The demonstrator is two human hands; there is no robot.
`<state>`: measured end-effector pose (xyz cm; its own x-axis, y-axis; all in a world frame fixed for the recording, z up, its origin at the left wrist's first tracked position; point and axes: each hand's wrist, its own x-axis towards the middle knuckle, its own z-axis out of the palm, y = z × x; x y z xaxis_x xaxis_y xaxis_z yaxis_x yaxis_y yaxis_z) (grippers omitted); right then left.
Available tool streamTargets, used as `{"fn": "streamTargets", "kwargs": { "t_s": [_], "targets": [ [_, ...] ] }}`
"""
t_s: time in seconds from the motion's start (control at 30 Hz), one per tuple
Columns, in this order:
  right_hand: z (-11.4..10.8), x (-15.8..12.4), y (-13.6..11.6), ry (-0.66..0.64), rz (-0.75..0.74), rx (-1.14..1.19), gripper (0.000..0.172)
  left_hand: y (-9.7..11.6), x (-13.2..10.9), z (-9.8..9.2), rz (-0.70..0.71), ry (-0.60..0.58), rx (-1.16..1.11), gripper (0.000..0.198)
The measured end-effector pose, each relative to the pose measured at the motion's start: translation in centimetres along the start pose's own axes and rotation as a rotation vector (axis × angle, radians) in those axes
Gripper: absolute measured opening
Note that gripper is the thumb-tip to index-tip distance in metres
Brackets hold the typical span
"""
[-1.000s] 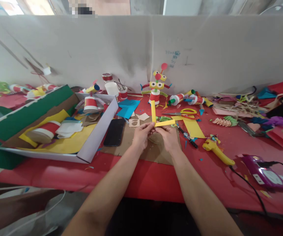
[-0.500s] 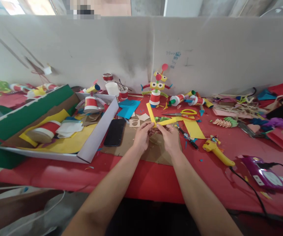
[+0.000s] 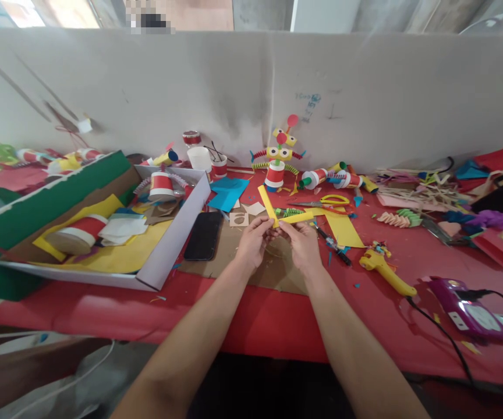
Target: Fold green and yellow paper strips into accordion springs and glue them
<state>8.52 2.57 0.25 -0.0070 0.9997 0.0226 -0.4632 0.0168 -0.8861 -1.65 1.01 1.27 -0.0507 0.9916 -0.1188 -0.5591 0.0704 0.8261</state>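
Two yellow paper strips (image 3: 268, 203) meet at an angle between my hands, one arm pointing up and away, the other to the right. My left hand (image 3: 255, 237) pinches the joined end from the left. From the right, my right hand (image 3: 298, 237) pinches the same corner, its thumb and fingers pressed on the paper. Both hands are above a brown cardboard sheet (image 3: 216, 256). Just beyond them lie a green pleated paper strip (image 3: 293, 213) and a small card with a letter cut-out (image 3: 238, 219).
A box (image 3: 149, 273) with paper and a cup stands left, beside a black phone (image 3: 203, 235). Scissors (image 3: 332, 201), a knife (image 3: 339, 247), a yellow glue gun (image 3: 386, 273) and a corded purple power strip (image 3: 470, 308) lie right. Paper figures (image 3: 275, 174) stand behind.
The upper yellow strip has tilted slightly to the left. Both hands keep their pinch at nearly the same place.
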Motion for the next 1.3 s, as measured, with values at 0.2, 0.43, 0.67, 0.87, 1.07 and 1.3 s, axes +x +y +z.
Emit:
{"fn": "streamTargets", "kwargs": {
  "t_s": [0.2, 0.43, 0.67, 0.87, 1.07, 1.3],
  "targets": [
    [-0.3, 0.2, -0.1, 0.052, 0.006, -0.078, 0.014, 0.4, 0.0, -0.2, -0.073, -0.038, 0.046, 0.019],
    [-0.5, 0.0, -0.6, 0.019, 0.023, -0.159, 0.019, 0.3, 0.2, -0.4, -0.008, -0.026, 0.132, 0.020],
    [0.4, -0.6, -0.2, 0.012, -0.065, -0.153, 0.021, -0.4, 0.0, 0.1, 0.045, 0.050, 0.048, 0.018],
    [-0.2, -0.3, -0.1, 0.059, -0.113, -0.264, 0.012, -0.1, 0.0, 0.0, -0.021, 0.090, 0.066, 0.021],
    [-0.2, -0.2, -0.2, 0.012, -0.113, -0.297, 0.015, 0.0, 0.2, -0.6, -0.023, 0.031, 0.029, 0.019],
    [-0.6, -0.3, -0.1, 0.012, -0.290, -0.603, 0.021, -0.4, 0.3, -0.6, -0.015, 0.022, -0.021, 0.019]
  ]
}}
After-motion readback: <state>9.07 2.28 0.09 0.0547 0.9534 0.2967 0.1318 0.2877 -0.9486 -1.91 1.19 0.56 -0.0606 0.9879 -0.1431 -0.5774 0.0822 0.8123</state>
